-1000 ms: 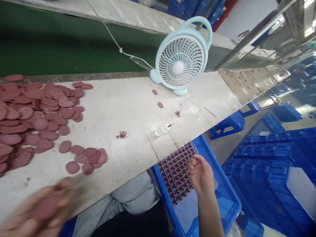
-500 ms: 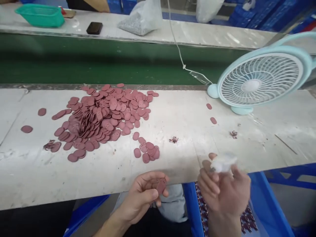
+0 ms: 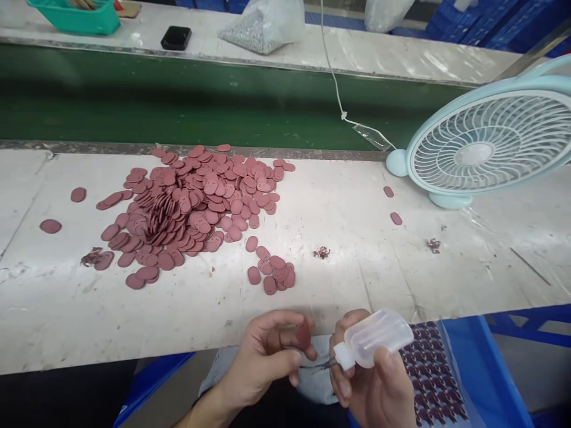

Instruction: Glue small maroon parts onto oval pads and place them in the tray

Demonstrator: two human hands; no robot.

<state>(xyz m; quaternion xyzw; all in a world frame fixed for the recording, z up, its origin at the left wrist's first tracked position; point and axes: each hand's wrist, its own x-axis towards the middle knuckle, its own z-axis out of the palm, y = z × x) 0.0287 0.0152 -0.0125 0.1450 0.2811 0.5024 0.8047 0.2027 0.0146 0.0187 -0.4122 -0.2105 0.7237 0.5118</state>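
Near the table's front edge, my left hand [image 3: 267,353] pinches a reddish oval piece [image 3: 303,336] between thumb and fingers. To its right, my right hand [image 3: 375,380] grips a translucent white squeeze bottle [image 3: 379,337]. The bottle is tilted, and its thin dark nozzle [image 3: 329,363] points left, toward the piece; a small gap seems to lie between them. A large heap of similar reddish oval pieces [image 3: 200,196] covers the table's left middle. A smaller cluster [image 3: 277,273] lies just beyond my left hand.
A light blue fan [image 3: 477,153] stands at the right. Small dark scraps [image 3: 322,252] dot the white table [image 3: 156,327]. On the back ledge are a green basket [image 3: 80,18], a black square object [image 3: 176,38] and a bag of small grey parts [image 3: 263,30]. A blue crate [image 3: 486,368] is below right.
My right hand has moved left and turned the bottle so its nozzle faces my left hand. The piece in my left hand is tilted differently. The view has shifted slightly.
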